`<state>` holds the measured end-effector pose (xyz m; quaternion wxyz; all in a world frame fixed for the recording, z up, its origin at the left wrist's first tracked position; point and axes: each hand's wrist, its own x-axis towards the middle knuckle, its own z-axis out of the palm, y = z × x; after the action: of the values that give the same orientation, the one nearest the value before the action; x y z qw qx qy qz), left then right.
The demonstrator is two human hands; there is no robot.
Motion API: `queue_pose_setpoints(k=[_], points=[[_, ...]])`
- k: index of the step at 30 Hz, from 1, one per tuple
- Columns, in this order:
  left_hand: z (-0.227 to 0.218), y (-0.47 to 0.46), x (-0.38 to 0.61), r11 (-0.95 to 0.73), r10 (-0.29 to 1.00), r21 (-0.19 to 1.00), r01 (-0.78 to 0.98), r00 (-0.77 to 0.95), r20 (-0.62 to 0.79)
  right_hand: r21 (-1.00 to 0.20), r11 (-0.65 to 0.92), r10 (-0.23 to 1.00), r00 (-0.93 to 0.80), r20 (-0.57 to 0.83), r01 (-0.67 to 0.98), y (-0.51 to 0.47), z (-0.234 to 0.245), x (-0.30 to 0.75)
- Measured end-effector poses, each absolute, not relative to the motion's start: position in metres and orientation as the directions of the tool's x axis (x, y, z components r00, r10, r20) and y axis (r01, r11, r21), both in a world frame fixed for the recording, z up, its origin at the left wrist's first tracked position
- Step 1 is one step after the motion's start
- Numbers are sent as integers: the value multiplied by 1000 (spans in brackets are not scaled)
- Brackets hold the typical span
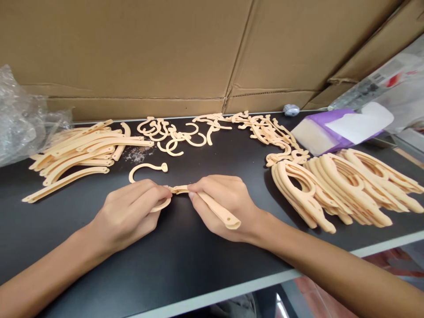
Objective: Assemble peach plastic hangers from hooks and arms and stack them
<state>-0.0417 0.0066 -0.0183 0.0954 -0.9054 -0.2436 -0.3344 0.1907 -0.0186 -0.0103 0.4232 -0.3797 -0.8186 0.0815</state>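
Observation:
My left hand (130, 212) is closed on a curved peach plastic hook (161, 205), pinched between thumb and fingers. My right hand (225, 205) grips a peach plastic hanger arm (221, 212), whose end sticks out under the palm. Hook and arm meet between my two thumbs above the black table (185, 251). One loose hook (147, 168) lies just beyond my left hand.
A pile of straight hanger arms (79, 152) lies at the left, scattered hooks (175, 134) at the back middle, and a row of joined hangers (338, 187) at the right. Cardboard (165, 57) walls the back. Clear plastic wrap (20, 119) sits far left, a purple packet (334, 130) at right.

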Motion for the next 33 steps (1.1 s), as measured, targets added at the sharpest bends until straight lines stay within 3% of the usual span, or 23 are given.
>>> queue_pose_setpoints(k=[5,12,23,26,33], points=[[-15,6,-37,-844,375,-7,536,599,707,-529,662,732,-307,608,531,-19,-10,190],[-14,4,-34,-814,475,110,570,544,691,-610,618,777,-267,570,496,-20,-6,188],[-4,-12,-21,-791,533,211,574,475,700,-818,458,881,-299,366,348,-23,-3,186],[-3,-6,-24,-804,519,232,547,457,722,-798,478,875,-281,395,366,-22,-2,187],[-4,3,-31,-838,522,275,471,546,655,-632,597,793,-242,560,494,-16,4,198]])
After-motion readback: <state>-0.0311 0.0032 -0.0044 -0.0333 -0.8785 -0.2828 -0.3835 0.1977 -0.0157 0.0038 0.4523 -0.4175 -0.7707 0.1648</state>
